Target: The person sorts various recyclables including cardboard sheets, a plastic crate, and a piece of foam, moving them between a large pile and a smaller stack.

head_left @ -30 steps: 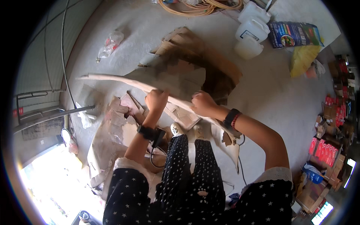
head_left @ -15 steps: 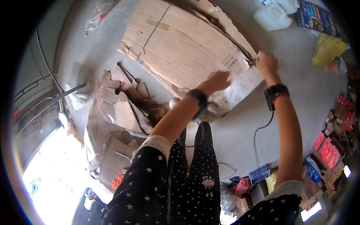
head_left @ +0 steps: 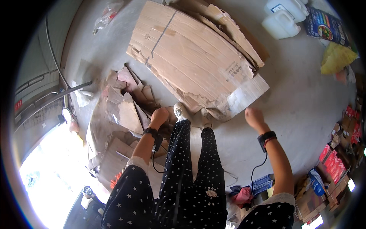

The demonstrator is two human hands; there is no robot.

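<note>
Head view of a person working with bare hands above a gray concrete floor (head_left: 301, 91). A large flattened cardboard sheet (head_left: 190, 57) lay on the floor ahead of the feet, ribbed with parallel creases, crossed by a dark strip at upper left and torn along its near edge; a pale patch covered its near right corner, and further folded layers showed along its far right side. The right hand (head_left: 256, 117) was slightly blurred, its fingers folded in toward the palm, near that pale corner; whether it touched the sheet could not be told. The left hand (head_left: 159, 115) was seen from the back beside the left shoe (head_left: 181, 112), nearest to a heap of torn cardboard (head_left: 127, 114); its fingertips were hidden, so whether it was spread or pinching anything could not be told. Both wrists bore black bands, each joined to a dark cable. Whitish plastic jugs (head_left: 281, 24), a dark blue printed bag (head_left: 328, 26) and a yellow sack (head_left: 337, 58) occupied the upper right; a crumpled clear plastic item (head_left: 107, 17) lay at upper left, and red and brown cartons (head_left: 335, 164) stood at lower right.
</note>
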